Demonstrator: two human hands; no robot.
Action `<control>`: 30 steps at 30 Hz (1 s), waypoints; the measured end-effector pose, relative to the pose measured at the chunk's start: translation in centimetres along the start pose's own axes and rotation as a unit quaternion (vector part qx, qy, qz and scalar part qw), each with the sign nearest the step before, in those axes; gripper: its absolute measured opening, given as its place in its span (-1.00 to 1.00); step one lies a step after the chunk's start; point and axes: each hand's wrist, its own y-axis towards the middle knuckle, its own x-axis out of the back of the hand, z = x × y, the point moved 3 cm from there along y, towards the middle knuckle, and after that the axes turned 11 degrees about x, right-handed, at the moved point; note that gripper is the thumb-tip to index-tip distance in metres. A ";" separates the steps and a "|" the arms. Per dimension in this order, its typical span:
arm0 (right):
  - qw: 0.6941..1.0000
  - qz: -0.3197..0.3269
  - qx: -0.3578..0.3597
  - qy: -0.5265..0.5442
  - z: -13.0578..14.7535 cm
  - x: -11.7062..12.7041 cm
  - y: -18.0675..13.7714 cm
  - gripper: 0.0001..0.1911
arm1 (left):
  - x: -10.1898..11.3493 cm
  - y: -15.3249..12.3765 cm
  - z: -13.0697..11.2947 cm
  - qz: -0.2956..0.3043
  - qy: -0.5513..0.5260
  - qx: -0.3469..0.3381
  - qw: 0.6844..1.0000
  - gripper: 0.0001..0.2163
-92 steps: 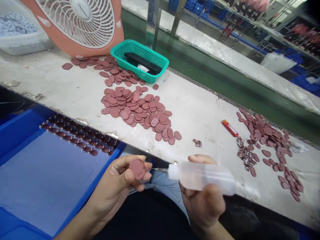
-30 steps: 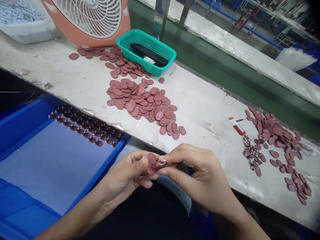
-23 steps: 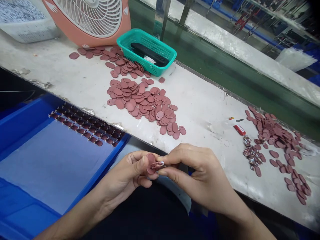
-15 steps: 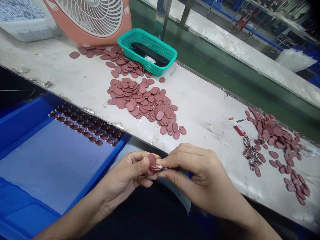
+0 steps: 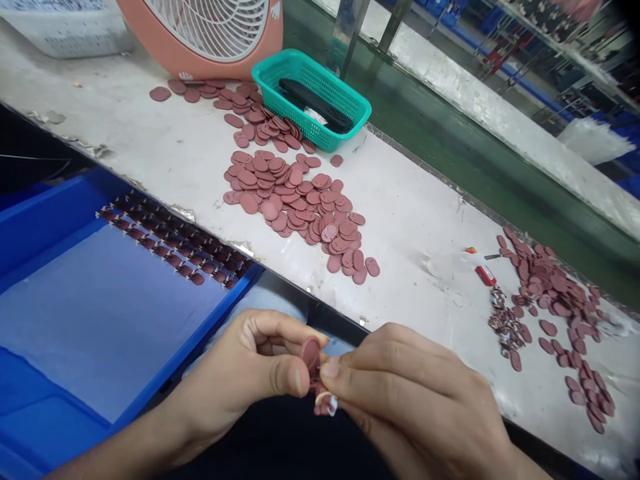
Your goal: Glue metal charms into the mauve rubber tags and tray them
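Note:
My left hand [image 5: 245, 370] pinches a reddish-brown oval piece [image 5: 311, 353] between thumb and fingers, its flat face tilted up. Below the oval hangs a small reddish-brown and white part [image 5: 325, 403], apparently joined to it. The fingers of my right hand [image 5: 415, 383] are closed at the right edge of the oval, pressed against it; their tips partly cover where the two parts meet. Both hands are just in front of the table edge, above my dark clothing.
Loose ovals [image 5: 300, 200] lie heaped mid-table, with another heap [image 5: 555, 287] at right beside patterned small parts [image 5: 505, 320] and a red box [image 5: 485, 275]. A green basket [image 5: 360, 120] and orange fan [image 5: 220, 67] stand behind. Finished-looking pieces line a blue tray [image 5: 145, 393].
Both hands have come lower and nearer. My right hand has turned, showing more of its back, and the small white-and-brown part now hangs below the oval instead of pointing right.

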 end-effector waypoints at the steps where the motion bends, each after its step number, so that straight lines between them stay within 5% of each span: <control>1: 1.000 0.001 0.001 0.000 0.0 0.0 0.0 -0.73 | 0.1 0.0 0.1 0.000 -0.002 0.003 1.000 -0.70; 7: 1.000 0.000 -0.003 0.000 -0.3 -0.3 0.1 -0.65 | 0.4 0.1 0.2 -0.006 -0.008 0.000 1.000 -0.70; 16: 1.000 -0.007 0.004 -0.004 -1.3 -0.8 0.6 -0.81 | 0.8 0.5 -0.1 -0.026 0.005 -0.037 0.999 -0.69; 22: 0.999 0.029 -0.028 0.000 -1.9 -0.6 1.4 -0.79 | 1.8 1.4 0.4 -0.043 -0.026 0.013 0.999 -0.63; 25: 0.998 0.015 -0.052 0.013 -2.4 -0.2 1.3 -0.62 | 2.1 1.5 0.4 -0.060 -0.032 0.030 0.997 -0.60; 30: 0.999 0.024 -0.036 -0.026 -2.7 -0.4 0.8 -0.79 | 2.3 1.0 0.9 -0.130 -0.002 0.020 0.991 -0.65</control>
